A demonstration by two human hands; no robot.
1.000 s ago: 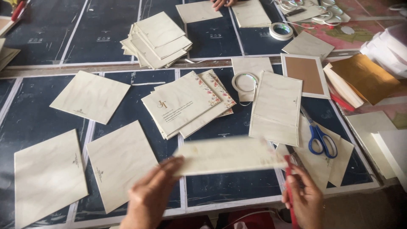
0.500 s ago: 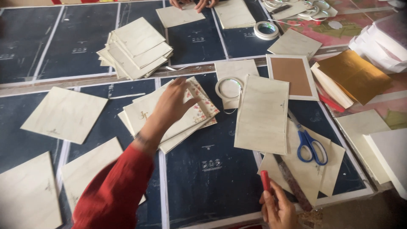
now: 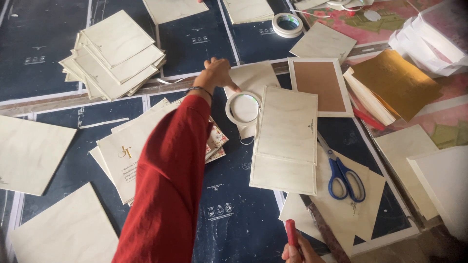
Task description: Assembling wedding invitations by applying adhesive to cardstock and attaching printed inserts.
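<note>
Reaching far forward in a red sleeve (image 3: 168, 190), my left hand (image 3: 214, 73) sits with its fingers bent loosely, one fingertip touching the cream card (image 3: 253, 78) just above the tape roll (image 3: 243, 107); it holds nothing. The roll lies flat on that card, hard against the left edge of a stack of envelopes (image 3: 286, 139), which lies just right of my arm. My right hand (image 3: 302, 251) shows only partly at the bottom edge, fingers closed round a red pen (image 3: 291, 233) that points upward. Beside it, to the right, blue scissors (image 3: 341, 173) lie closed on a tilted cream sheet (image 3: 351, 207). Under my forearm is a fan of printed cards (image 3: 129, 156), one with a floral edge showing by my elbow. A messy pile of envelopes (image 3: 114, 53) sits far left at the top, and a second tape roll (image 3: 286, 24) lies near the top edge. A brown-faced card (image 3: 321, 86) rests right of the stack, with gold paper (image 3: 397, 83) beyond it. Everything lies on dark blue mats (image 3: 234, 209).
</note>
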